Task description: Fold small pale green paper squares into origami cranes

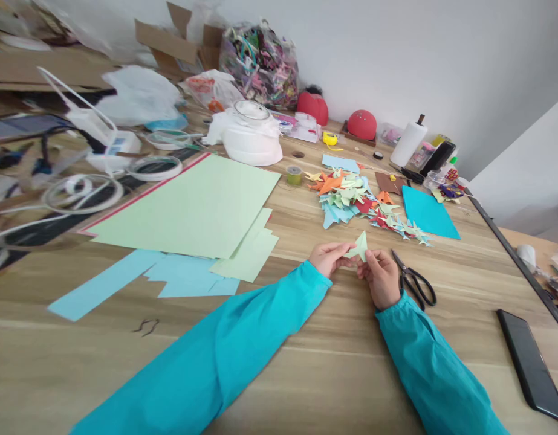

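A folded green paper (361, 245) is pinched between left hand (329, 258) and right hand (381, 277) — a folded-paper pile (346, 196) lying just beyond the grip — and the paper's thin points could be bent by too hard a squeeze.

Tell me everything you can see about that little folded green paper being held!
The folded green paper is pale, looks thin, and has creases. It's folded into a pointed shape, one sharp tip aimed away from the person. The left grip pinches its left side; the right grip holds its lower right. Its lower part is partly hidden. It's over the wooden table, nearer than the colourful paper pile.
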